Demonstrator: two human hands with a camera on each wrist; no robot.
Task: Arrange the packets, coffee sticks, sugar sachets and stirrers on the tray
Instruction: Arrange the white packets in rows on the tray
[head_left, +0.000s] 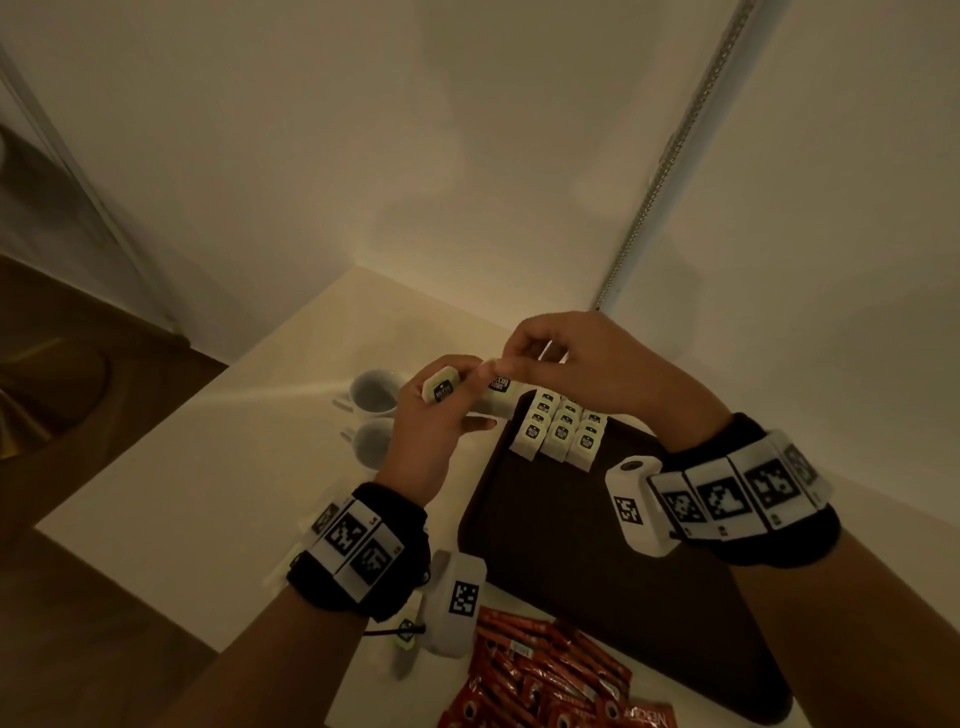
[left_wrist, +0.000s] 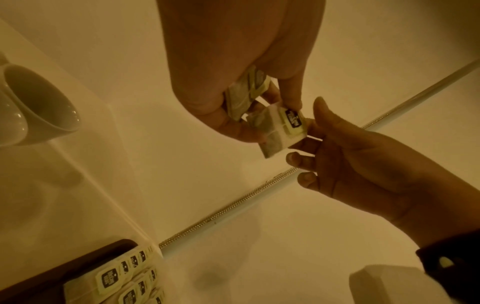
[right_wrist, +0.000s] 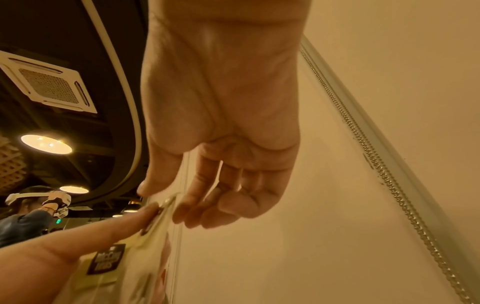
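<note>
Hands meet above the far edge of the dark tray (head_left: 571, 545), up off the worktop (head_left: 208, 467). Your left hand (head_left: 431, 431) has its fingers curled around a small stack of pale packets (head_left: 441, 391) with a black label on top. Your right hand (head_left: 582, 364) pinches one packet (left_wrist: 283, 129) from that stack between thumb and fingertips, and its other fingers are bent in loosely. From the left wrist view, the pinched packet sits between both hands, and your left thumb touches it too. From the right wrist view things are blurry, so you can only just make out a black label on the packet near your left thumb. On the tray, at its far end, three short rows of packets (head_left: 561, 431) lie side by side, each one overlapping the next. The rest of the tray is bare and dark. Two white cups (head_left: 371, 415) stand on the worktop just left of the tray, one behind the other. A heap of red coffee sticks (head_left: 540, 680) lies on the worktop at the near edge of the tray. Both of your wrists wear black bands with white square markers.
</note>
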